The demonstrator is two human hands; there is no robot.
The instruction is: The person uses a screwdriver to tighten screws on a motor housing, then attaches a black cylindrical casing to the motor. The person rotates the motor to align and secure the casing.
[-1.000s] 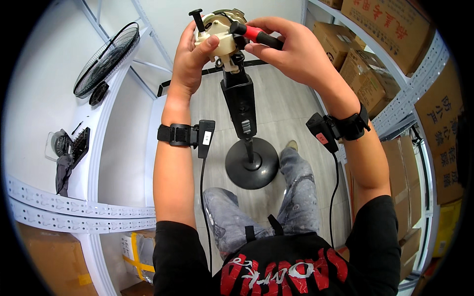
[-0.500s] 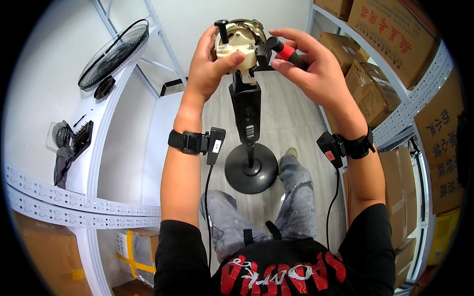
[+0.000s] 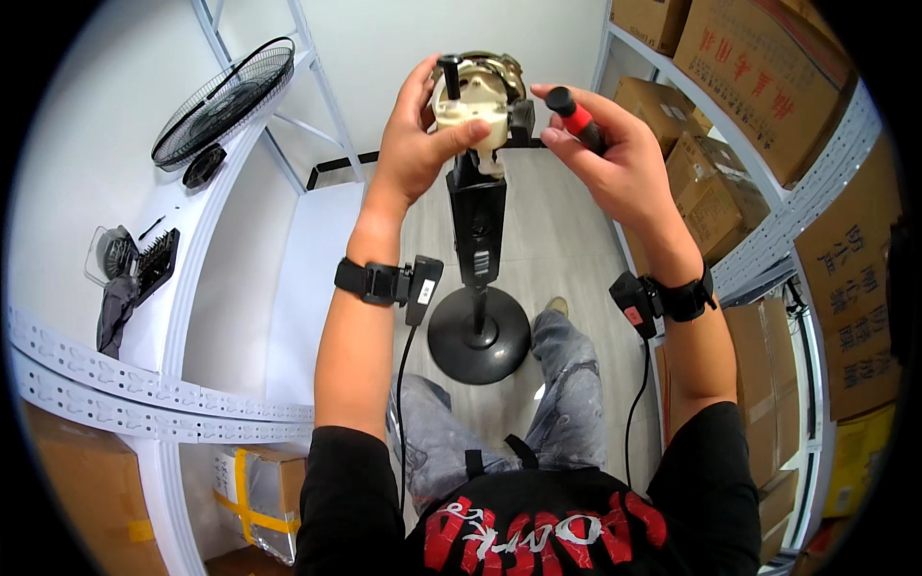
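A stand fan with its grille off rises in front of me: a cream and brass motor head (image 3: 477, 91) on a black column (image 3: 477, 230) with a round black base (image 3: 479, 335) on the floor. My left hand (image 3: 415, 144) grips the left side of the motor head, thumb across its front. My right hand (image 3: 610, 154) holds a screwdriver with a red and black handle (image 3: 576, 117), its tip pointing at the right side of the motor head. Black wrist devices with cables sit on both forearms.
A white shelf at left carries a black fan grille (image 3: 223, 101), a small round part (image 3: 203, 165), and a screwdriver-bit set (image 3: 154, 264) with a cloth. Cardboard boxes (image 3: 759, 58) fill the metal rack at right. My knees are near the fan base.
Both hands and the motor head have shifted lower and right in view. The screwdriver, which lay across the top of the motor, has swung out to the motor's right side.
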